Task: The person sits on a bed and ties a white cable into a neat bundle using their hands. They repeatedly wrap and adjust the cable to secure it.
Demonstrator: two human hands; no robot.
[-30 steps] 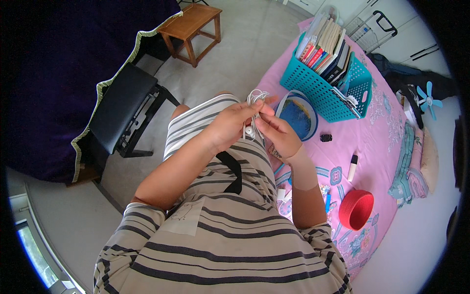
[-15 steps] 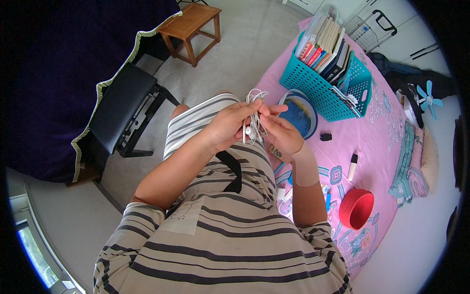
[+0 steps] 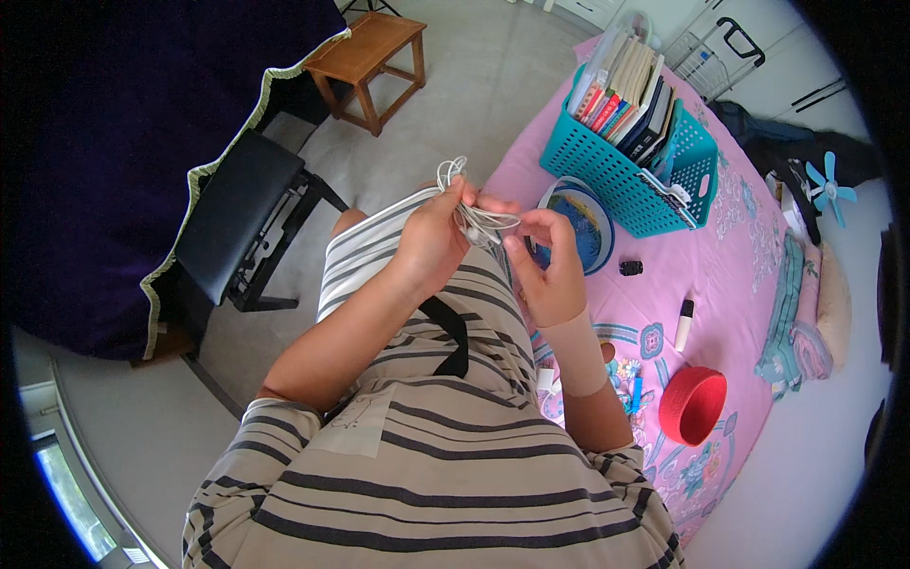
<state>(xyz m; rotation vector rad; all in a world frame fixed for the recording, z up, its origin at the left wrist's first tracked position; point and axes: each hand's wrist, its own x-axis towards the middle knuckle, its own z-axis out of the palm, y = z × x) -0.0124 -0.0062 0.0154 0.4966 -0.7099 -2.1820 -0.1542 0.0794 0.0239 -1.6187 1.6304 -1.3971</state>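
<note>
In front of my lap, a bundle of white wired earphones [image 3: 485,220] is coiled in loops, some standing above the fingers. My left hand [image 3: 438,228] is closed on the bundle, with thumb and fingers around its left part. Thumb and forefinger of my right hand [image 3: 552,270] pinch at the right end of the loops. A skin-coloured wrist sleeve covers my right wrist. Just beyond that hand, a round blue-and-white container [image 3: 592,232] rests on the pink bed cover [image 3: 654,299].
A teal basket [image 3: 616,185] of books stands on the bed. Nearer are a small black object [image 3: 630,268], a white tube with black cap [image 3: 683,325] and a red woven bowl [image 3: 692,406]. On the left are a black padded bench [image 3: 242,209] and a wooden stool [image 3: 365,47].
The earphones have shifted left and turned, their loops now stretching sideways between my hands. My left hand has moved slightly left; my right hand has lowered and turned.
</note>
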